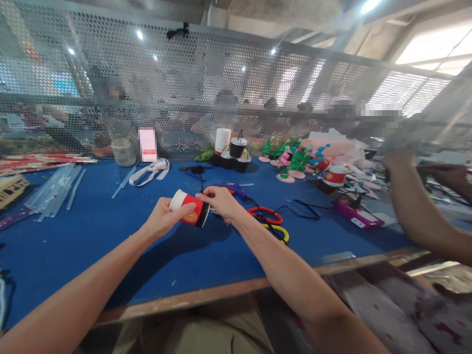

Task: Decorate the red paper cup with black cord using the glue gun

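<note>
A small red paper cup (190, 210) with a white rim and a black-lined mouth lies on its side in the air above the blue table (110, 231). My left hand (162, 219) is wrapped around its base end. My right hand (220, 200) pinches at the cup's open mouth, where a thin black wire handle (201, 184) rises. Both hands are closed on the cup.
Red and yellow scissors (271, 220) and black cords lie just right of my hands. Farther back stand black-lined cups (238, 150), a white cup stack (222, 139), a jar (123, 151), clear glue sticks (55, 189) and colourful foam pieces (295, 160). A co-worker's arm (416, 211) reaches in at right.
</note>
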A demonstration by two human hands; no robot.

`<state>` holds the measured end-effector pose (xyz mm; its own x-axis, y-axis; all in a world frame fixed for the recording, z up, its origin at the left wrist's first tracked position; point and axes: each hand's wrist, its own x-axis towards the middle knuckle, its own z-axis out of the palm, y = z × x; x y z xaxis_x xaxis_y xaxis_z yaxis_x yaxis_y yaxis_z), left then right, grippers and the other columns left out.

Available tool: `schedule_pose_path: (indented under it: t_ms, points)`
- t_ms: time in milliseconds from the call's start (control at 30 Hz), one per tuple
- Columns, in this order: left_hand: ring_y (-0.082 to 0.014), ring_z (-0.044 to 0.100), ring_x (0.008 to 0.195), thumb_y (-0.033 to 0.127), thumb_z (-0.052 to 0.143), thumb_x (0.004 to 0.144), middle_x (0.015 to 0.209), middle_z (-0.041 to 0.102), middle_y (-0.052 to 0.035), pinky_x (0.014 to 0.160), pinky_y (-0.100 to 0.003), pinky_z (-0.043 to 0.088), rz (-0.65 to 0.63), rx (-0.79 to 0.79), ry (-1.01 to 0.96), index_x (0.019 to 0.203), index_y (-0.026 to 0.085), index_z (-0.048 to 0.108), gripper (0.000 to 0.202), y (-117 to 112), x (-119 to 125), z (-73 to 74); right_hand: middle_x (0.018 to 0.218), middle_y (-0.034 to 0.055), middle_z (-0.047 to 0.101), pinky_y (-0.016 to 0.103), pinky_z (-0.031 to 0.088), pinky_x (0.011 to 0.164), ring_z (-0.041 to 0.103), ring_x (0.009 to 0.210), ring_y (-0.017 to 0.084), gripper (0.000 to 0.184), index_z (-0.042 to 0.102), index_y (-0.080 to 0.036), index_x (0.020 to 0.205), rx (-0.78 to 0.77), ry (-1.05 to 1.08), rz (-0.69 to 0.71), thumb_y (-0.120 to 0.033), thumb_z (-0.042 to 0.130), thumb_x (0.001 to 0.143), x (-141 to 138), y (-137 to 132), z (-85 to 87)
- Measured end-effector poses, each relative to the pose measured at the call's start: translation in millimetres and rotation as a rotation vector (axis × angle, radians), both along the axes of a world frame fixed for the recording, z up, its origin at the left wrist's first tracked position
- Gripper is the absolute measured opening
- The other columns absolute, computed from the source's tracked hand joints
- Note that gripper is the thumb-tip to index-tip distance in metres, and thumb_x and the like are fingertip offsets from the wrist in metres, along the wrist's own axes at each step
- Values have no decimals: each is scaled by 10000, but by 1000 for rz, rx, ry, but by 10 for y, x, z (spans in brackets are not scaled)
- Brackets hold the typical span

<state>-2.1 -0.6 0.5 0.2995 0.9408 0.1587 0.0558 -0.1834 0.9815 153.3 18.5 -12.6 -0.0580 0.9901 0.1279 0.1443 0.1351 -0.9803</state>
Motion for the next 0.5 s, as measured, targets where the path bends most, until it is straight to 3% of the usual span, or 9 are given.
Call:
schedule_pose_path:
  t_ms: [500]
  points:
    - [-60,414,433,331,731,485,446,522,19,431,-184,345,-11,-6,-9,474,112,593,258,23,-14,-25,476,-74,403,226,262,476,319,462,62,374,484,-162,538,-16,-4,11,-496,651,524,-25,1,-21]
